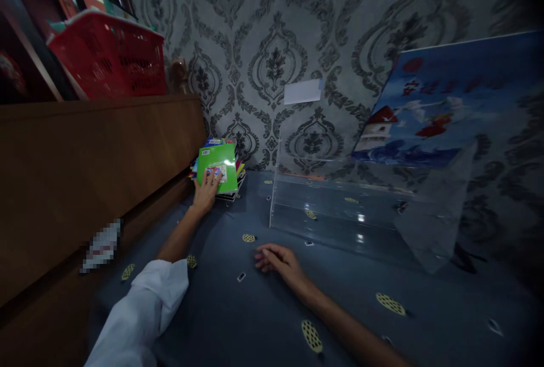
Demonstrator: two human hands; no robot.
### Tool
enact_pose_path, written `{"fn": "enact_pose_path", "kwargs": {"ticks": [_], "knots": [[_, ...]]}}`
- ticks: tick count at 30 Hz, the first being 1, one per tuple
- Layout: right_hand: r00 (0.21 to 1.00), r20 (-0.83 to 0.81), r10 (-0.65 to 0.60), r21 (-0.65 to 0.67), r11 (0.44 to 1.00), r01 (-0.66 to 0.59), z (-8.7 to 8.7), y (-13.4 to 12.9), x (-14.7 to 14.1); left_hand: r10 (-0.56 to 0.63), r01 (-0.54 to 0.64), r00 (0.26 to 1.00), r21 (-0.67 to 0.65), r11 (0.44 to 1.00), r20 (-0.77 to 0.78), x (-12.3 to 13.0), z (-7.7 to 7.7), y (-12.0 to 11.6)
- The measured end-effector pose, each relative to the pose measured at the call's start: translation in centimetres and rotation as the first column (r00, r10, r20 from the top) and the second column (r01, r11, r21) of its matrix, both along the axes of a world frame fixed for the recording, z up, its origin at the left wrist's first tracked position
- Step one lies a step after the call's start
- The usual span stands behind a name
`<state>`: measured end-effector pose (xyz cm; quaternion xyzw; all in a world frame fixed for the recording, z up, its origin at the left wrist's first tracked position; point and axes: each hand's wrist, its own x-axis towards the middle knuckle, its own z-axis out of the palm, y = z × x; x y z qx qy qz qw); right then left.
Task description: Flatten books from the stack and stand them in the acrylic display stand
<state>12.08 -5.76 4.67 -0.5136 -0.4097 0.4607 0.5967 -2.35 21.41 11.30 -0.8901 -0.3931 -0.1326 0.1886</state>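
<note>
Clock: 12 = straight ahead of the wearer. Wooden cabinet (106, 146) at 10, red basket (114, 55) on top of it at 11.

Stack of books (215, 154): on the cloth-covered desk (221, 310), beside the cabinet's far end, near the wall (263, 27). Green book (229, 177) on top, long axis roughly 12 to 6; books under it fanned unevenly.

Left hand (206, 191) is the nearer one, in contact: comes in from 7, grip open, fingers spread over the green book's near-left part. Not visibly closed round anything; underside of the thumb hidden, can't tell there.

Right hand (283, 265) over the desk, apart from the stack. Grip half open, fingers loosely curled, holding nothing visible. Stack lies at about 11 from it.

Clear plastic rack (340, 220) at 1 to 2 from the right hand, long axis roughly 9 to 3. Blue picture board (459, 84) up behind it, at 2.
</note>
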Motion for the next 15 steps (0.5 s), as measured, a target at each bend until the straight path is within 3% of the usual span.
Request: {"fn": "enact_pose_path", "kwargs": {"ticks": [4,10,11,13,15], "knots": [[1.000,0.023,-0.013,-0.013,1.000,0.013,-0.1,-2.6,0.8,-0.018,0.018,1.000,-0.034,0.999,0.012,-0.5,0.6,-1.5],[0.997,0.071,-0.010,-0.005,1.000,0.010,-0.4,-3.8,1.0,-0.125,0.128,0.992,-0.148,0.981,0.033,-3.5,5.8,-3.5],[0.996,0.086,-0.015,0.000,1.000,0.015,-0.5,-3.8,1.0,-0.183,0.192,0.981,-0.226,0.955,0.061,-4.4,6.5,-3.7],[0.994,0.108,-0.019,0.007,1.000,0.018,-0.4,-3.9,1.0,-0.288,0.347,0.936,-0.396,0.850,0.201,-6.1,6.8,-3.9],[0.993,0.116,-0.009,0.004,1.000,0.009,-0.3,-3.9,1.0,-0.220,0.428,0.869,-0.447,0.785,0.444,-7.2,5.8,-3.9]]}}
